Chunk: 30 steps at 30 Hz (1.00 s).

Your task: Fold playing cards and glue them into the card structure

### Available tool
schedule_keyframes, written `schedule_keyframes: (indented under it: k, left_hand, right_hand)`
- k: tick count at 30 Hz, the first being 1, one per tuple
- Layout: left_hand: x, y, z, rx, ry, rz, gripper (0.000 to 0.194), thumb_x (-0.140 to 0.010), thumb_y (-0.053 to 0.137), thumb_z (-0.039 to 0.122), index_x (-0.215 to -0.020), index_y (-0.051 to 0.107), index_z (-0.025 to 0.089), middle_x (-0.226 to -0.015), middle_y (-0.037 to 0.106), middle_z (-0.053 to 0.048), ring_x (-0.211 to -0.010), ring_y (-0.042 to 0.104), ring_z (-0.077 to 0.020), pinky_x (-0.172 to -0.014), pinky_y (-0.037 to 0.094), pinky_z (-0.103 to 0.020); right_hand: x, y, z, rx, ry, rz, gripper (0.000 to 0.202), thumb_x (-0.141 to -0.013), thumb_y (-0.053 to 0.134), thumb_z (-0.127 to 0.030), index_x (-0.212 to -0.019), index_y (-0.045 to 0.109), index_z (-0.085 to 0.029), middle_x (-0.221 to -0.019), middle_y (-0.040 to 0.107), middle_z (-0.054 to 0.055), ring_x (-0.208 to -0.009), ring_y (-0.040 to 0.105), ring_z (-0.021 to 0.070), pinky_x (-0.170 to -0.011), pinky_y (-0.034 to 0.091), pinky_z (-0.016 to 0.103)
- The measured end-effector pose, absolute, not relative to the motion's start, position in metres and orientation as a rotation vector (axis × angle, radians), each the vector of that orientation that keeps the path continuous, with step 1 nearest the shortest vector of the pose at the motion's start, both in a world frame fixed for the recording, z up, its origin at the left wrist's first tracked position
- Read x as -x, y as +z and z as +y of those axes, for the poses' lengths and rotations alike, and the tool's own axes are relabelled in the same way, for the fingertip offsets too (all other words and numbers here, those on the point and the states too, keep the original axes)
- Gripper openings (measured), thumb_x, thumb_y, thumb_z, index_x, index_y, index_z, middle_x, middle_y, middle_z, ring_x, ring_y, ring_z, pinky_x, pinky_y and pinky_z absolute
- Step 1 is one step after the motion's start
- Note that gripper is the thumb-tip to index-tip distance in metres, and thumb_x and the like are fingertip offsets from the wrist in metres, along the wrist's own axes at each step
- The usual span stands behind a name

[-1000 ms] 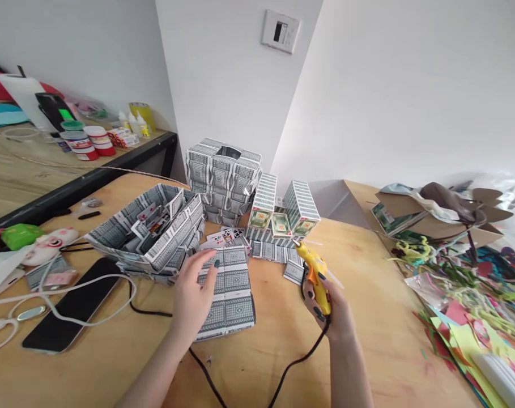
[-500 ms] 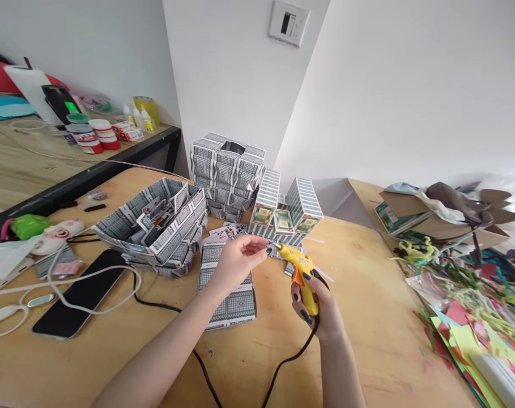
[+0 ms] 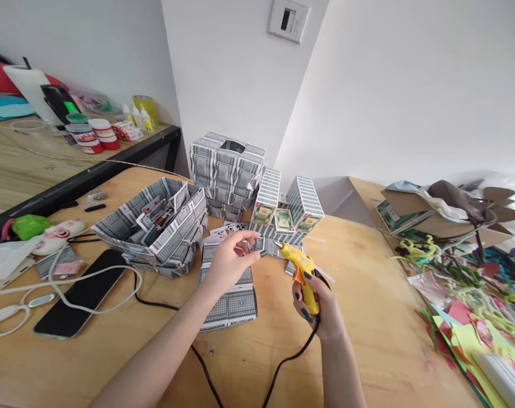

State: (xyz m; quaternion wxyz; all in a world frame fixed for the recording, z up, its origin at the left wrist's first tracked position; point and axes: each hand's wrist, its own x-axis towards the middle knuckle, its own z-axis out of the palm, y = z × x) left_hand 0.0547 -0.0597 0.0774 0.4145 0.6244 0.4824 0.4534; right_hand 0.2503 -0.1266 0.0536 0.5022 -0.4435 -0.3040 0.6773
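A yellow hot glue gun [image 3: 302, 271] is gripped in my right hand [image 3: 320, 303], its nozzle pointing up and to the left. My left hand [image 3: 232, 258] hovers left of the nozzle, thumb and fingers apart and nothing between them. Beneath it lies a flat panel of grey patterned playing cards [image 3: 234, 309], partly covered by my hand and wrist. Loose face-up cards [image 3: 229, 229] peek out behind my left hand. Just beyond the nozzle stand stacked card boxes [image 3: 306, 201] in two tall columns with a lower box between them.
An open basket made of cards [image 3: 167, 249] holds more cards on the left. Behind it stands a tall box made of cards [image 3: 227, 175]. A black phone [image 3: 81, 294], white cable and black cord lie on the left. Coloured paper scraps [image 3: 461, 334] cover the right side.
My left hand has drawn slightly left, away from the nozzle, and its thumb and fingers have spread apart. The glue gun has stayed nearly in place.
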Motion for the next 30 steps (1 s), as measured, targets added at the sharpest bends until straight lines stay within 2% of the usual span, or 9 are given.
schedule_keyframes:
  k: [6,12,20,30]
  left_hand:
    - [-0.053,0.082,-0.054,-1.785,1.130,1.361,0.008,-0.069,0.059,0.019,-0.075,0.064,0.020,-0.080,0.054,0.000,-0.063,0.044,-0.0107,-0.061,0.038,-0.024]
    - [-0.053,0.082,-0.050,-1.839,1.054,1.367,0.013,-0.074,0.054,0.019,-0.076,0.067,0.021,-0.082,0.054,-0.002,-0.074,0.051,-0.0145,-0.062,0.039,-0.025]
    - [-0.057,0.081,-0.043,-2.021,0.994,1.320,0.020,-0.077,0.049,0.016,-0.082,0.068,0.022,-0.083,0.053,-0.004,-0.085,0.051,-0.0173,-0.075,0.042,-0.030]
    - [-0.060,0.082,-0.044,-2.116,0.960,1.325,0.022,-0.078,0.048,0.014,-0.082,0.068,0.022,-0.083,0.053,-0.003,-0.086,0.049,-0.0179,-0.081,0.039,-0.033]
  right_hand:
    - [-0.256,0.046,-0.126,1.102,1.542,-0.644,0.027,-0.073,0.057,-0.042,-0.064,0.055,-0.017,-0.047,0.053,-0.002,-0.027,0.036,0.0054,-0.026,0.026,0.018]
    - [-0.261,0.034,-0.125,1.147,1.498,-0.580,0.023,-0.071,0.059,-0.040,-0.073,0.054,-0.018,-0.051,0.055,-0.002,-0.030,0.039,0.0067,-0.027,0.028,0.018]
    - [-0.263,0.026,-0.124,1.154,1.507,-0.561,0.023,-0.072,0.058,-0.039,-0.068,0.052,-0.017,-0.051,0.055,-0.002,-0.031,0.040,0.0066,-0.028,0.030,0.018]
    - [-0.268,0.019,-0.123,1.153,1.515,-0.519,0.021,-0.073,0.058,-0.037,-0.071,0.052,-0.017,-0.051,0.055,-0.002,-0.032,0.040,0.0064,-0.029,0.028,0.018]
